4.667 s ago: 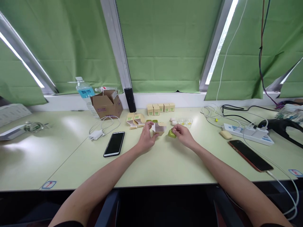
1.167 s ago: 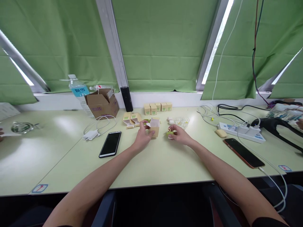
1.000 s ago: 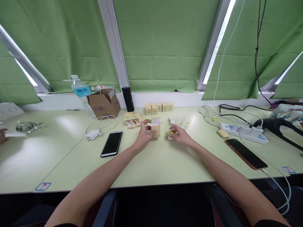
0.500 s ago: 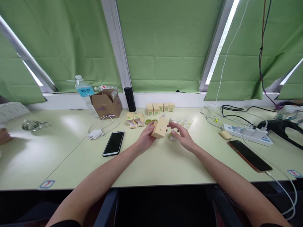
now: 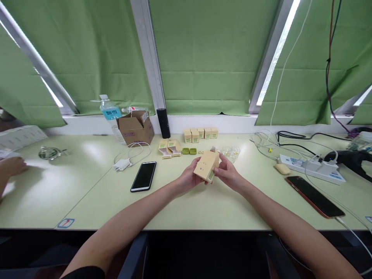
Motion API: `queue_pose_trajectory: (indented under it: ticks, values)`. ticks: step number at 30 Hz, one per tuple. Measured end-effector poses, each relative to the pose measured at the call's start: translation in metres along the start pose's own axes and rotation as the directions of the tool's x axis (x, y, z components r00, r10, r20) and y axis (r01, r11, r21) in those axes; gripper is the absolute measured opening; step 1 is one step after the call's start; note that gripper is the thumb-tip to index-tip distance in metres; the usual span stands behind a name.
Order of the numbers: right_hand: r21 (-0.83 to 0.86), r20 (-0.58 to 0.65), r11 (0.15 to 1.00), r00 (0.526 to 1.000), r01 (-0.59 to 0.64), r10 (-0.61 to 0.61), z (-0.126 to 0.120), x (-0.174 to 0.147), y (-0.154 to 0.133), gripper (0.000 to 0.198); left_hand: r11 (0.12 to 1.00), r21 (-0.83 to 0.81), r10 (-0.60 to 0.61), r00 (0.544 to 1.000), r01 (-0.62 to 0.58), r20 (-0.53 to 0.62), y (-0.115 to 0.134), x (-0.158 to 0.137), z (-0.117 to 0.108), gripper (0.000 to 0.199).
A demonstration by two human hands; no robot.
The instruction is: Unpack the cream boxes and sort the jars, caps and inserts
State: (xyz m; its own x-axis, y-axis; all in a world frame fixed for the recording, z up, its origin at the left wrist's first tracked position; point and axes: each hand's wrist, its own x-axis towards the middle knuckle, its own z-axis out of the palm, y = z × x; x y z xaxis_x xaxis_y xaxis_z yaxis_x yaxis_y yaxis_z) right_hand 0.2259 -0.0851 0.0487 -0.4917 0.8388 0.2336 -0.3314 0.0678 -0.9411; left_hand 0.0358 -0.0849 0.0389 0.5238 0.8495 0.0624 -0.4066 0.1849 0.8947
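Note:
Both my hands hold a small tan cardboard box, tilted above the table. My left hand grips its left and lower side, with some fingers hidden beneath it. From the right, my right hand pinches the box, its thumb near a green-and-white label. Just beyond lie two small green trays and tiny yellowish pieces. Two open tan boxes lie to the left of the trays. Clear plastic pieces lie behind my right hand.
Several small tan boxes line the back. At left are a phone, charger, brown carton, water bottle and black cylinder. A power strip and second phone lie right. Another person's hand is far left.
The box has moved slightly right and turned, showing its labelled side. My right hand, apart from it before, now grips it. The other person's hand has come further into view.

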Motion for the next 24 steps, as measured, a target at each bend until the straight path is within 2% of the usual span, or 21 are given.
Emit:
queue_pose_trajectory:
  ticks: [2,4,8,10,12,15,24]
  values:
    - [-0.003,-0.068,0.999,0.997,0.038,-0.038,0.000,0.000,-0.003,0.089,0.990,0.125,0.086,0.989,-0.070,-0.124,-0.003,0.001,-0.003,0.051]
    - [-0.016,-0.160,0.997,0.984,0.077,-0.079,-0.003,0.003,-0.004,0.079,0.949,0.271,0.216,0.960,-0.164,-0.176,-0.004,0.002,-0.008,0.048]
    - [-0.029,-0.296,0.997,0.952,0.072,-0.077,-0.008,0.009,0.004,0.063,0.786,0.513,0.422,0.906,-0.345,-0.036,-0.005,0.000,-0.014,0.051]
    - [-0.024,-0.319,0.998,0.946,0.055,-0.060,-0.009,0.011,0.008,0.061,0.702,0.593,0.461,0.886,-0.395,0.045,-0.007,-0.002,-0.013,0.057]
    - [-0.030,-0.320,0.999,0.946,0.040,-0.048,-0.009,0.012,0.011,0.061,0.658,0.628,0.466,0.880,-0.416,0.094,-0.009,-0.004,-0.010,0.061]
    - [-0.064,-0.328,0.998,0.944,0.023,-0.043,-0.009,0.013,0.013,0.061,0.652,0.631,0.457,0.882,-0.420,0.115,-0.012,-0.005,-0.008,0.062]
    - [-0.130,-0.350,0.991,0.935,0.013,-0.058,-0.012,0.014,0.013,0.057,0.749,0.549,0.414,0.909,-0.371,0.050,-0.013,-0.005,-0.009,0.062]
